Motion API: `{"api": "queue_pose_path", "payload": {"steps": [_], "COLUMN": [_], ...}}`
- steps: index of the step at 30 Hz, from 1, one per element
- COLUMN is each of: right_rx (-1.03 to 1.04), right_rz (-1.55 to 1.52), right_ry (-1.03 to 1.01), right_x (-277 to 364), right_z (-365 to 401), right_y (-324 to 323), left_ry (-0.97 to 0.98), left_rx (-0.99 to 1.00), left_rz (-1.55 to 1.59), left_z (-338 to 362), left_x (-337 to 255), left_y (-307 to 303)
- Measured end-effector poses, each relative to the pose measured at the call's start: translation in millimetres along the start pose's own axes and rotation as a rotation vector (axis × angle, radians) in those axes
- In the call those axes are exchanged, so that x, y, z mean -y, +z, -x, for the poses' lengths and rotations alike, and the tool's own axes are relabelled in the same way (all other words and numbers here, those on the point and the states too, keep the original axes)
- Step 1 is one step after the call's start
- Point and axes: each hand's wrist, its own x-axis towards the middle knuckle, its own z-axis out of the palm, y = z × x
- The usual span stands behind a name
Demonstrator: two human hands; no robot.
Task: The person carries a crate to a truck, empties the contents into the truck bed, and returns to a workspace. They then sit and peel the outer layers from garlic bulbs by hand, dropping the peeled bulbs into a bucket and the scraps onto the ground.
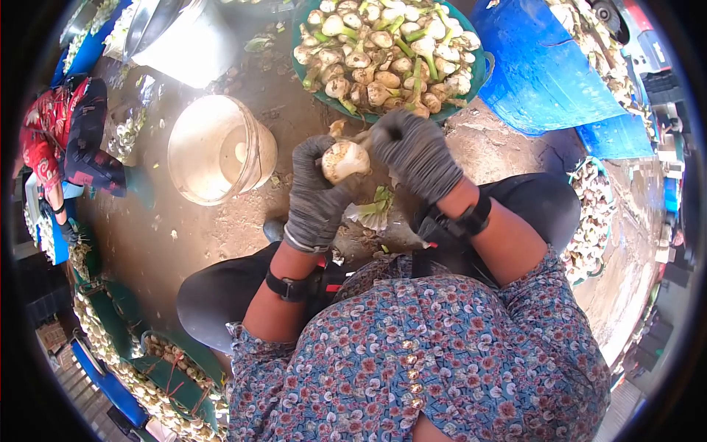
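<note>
My left hand (317,193), in a grey striped glove, is closed round a white garlic bulb (346,160) with its root side turned up. My right hand (414,153), gloved the same way, is closed just right of the bulb. A dry stalk (359,137) runs from near the bulb to its fingers; what else they grip is hidden. Below the hands lies a pale green leafy scrap (376,210). Ahead stands a green basin (303,72) heaped with garlic bulbs, some with green stems. Left of my hands, a white bucket (210,151) is tipped towards me with a pale piece inside.
A shiny metal pot (188,44) stands at the top left. Blue tubs (545,77) with garlic stalks are at the upper right, above a basket of garlic (589,221). At the left sits another person (66,140). More garlic (110,339) lies at the lower left.
</note>
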Motion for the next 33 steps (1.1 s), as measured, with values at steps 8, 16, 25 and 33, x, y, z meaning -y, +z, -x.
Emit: {"api": "queue_pose_path", "payload": {"steps": [8, 16, 25, 33], "right_rx": [-0.23, -0.034, 0.078, 0.355], "right_rz": [0.389, 0.432, 0.269, 0.033], "right_ry": [0.0, -0.8, -0.727, -0.363], "right_x": [-69, 26, 35, 4], "right_z": [-51, -1, 20, 9], "right_y": [-36, -3, 16, 16], "left_ry": [-0.238, -0.243, -0.104, 0.078], "left_rx": [0.0, 0.107, 0.129, 0.272], "left_rz": [0.61, 0.642, -0.073, -0.311], "left_z": [-1, -3, 7, 15], "left_x": [-18, -4, 34, 0], "left_y": [-29, -26, -32, -42]}}
